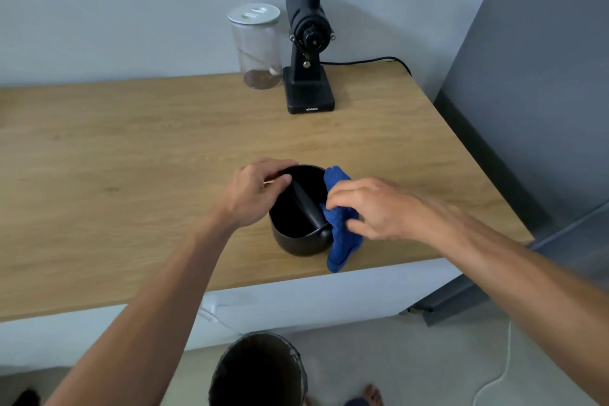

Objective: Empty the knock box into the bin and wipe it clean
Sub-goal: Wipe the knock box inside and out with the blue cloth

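A round black knock box (pixel 295 234) with a black bar across its mouth stands upright on the wooden counter (pixel 131 175), near the front edge. My left hand (pixel 255 191) grips its far left rim. My right hand (pixel 369 208) holds a blue cloth (pixel 341 241) against the box's right rim; part of the cloth hangs down outside the wall. The inside of the box looks dark. A dark round bin (pixel 260 372) stands on the floor below the counter edge.
A black coffee grinder (pixel 308 53) with a clear hopper and a cable stands at the back of the counter, next to a glass jar (pixel 257 46) with a white lid. A grey fridge (pixel 540 76) borders the counter on the right. Bare toes (pixel 370 394) show beside the bin.
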